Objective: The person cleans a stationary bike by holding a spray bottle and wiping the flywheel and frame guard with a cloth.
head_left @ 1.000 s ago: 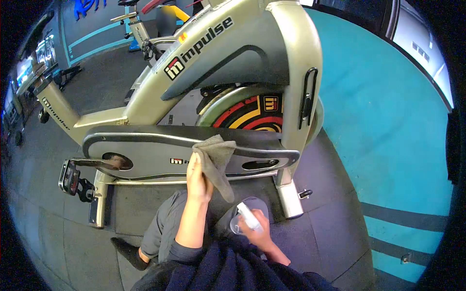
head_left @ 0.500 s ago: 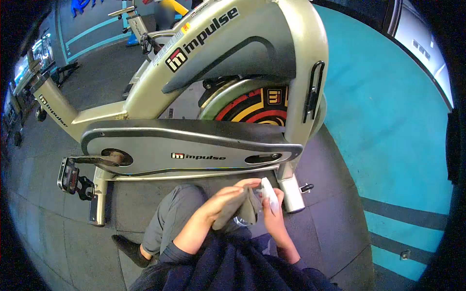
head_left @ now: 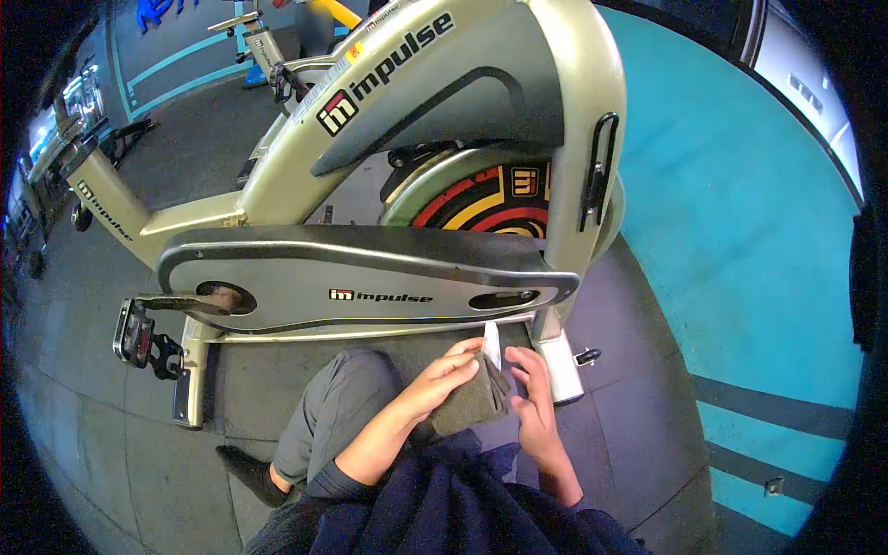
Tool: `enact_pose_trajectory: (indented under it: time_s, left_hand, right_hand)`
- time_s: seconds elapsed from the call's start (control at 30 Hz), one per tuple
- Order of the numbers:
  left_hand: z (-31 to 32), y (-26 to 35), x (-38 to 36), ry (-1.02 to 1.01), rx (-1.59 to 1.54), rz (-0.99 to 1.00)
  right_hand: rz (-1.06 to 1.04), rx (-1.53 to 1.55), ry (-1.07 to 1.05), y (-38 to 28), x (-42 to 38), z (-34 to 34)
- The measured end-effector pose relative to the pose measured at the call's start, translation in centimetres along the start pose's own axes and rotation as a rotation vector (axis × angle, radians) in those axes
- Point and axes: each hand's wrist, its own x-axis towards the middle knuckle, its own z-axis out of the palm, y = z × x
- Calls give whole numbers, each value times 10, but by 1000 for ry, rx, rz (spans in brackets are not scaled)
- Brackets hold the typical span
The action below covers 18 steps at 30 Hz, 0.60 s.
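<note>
Hands (head_left: 444,375) cupped around grey cloth (head_left: 470,402)

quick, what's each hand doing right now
Left hand: closed on the grey cloth.
Right hand: holding the white spray bottle against the cloth.

Dark rubber floor (head_left: 139,435) carries the exercise bike (head_left: 370,277), beside a teal strip (head_left: 740,277).

A folded grey cloth (head_left: 470,402) lay between both hands, against a white spray bottle (head_left: 492,344) standing upright
</note>
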Motion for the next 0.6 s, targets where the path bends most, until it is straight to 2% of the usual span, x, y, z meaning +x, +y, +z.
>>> enact_pose_trajectory:
  time_s: [0.07, 0.13, 0.2, 0.37, 0.47, 0.6]
  left_hand:
    - [0, -1, -1, -7, 27, 17]
    - [-2, 0, -3, -22, 38, 24]
    - [-2, 3, -4, -20, 46, 26]
    - [-4, 9, -9, -72, 50, 22]
    - [-8, 9, -11, -119, 182, 73]
    - [-19, 16, -12, -200, 248, 99]
  right_hand:
    - [-267, -158, -71, -10, 1, -6]
    - [-243, -76, -88, -17, 0, -5]
    - [-281, -352, -235, -23, 0, -5]
    - [-263, -389, -209, -18, -5, -2]
    - [-259, -365, -148, -19, -6, -3]
    - [-366, -271, -48, -30, -7, -16]
